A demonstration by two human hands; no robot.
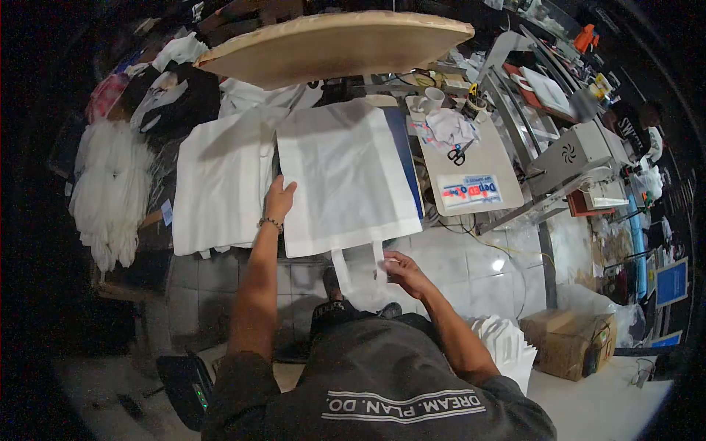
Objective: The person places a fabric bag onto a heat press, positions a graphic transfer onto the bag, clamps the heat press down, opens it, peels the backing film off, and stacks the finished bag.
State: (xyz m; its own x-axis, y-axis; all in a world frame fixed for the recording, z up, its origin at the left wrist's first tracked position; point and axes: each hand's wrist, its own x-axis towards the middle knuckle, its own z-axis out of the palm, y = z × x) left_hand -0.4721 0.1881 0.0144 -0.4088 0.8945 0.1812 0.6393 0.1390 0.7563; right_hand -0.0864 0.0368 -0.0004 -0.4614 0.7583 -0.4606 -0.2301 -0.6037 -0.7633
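A white fabric tote bag (349,176) lies flat in front of me, its strap handle (340,273) hanging over the near edge. My left hand (280,200) rests at the bag's left edge, fingers stretched and thumb apart. Lower down, my right hand (406,273) has its fingers closed on the right side of the strap handle. To the left, more white tote bags (217,176) lie stacked beside the one I touch. A dark blue flat panel (404,158) shows along the bag's right side.
A large padded board (334,48) spans the far side. On a beige board (482,158) at right lie scissors (457,154), a mug (432,98) and a printed sheet (471,189). White strands (110,191) hang at left. A cardboard box (570,342) stands on the floor, right.
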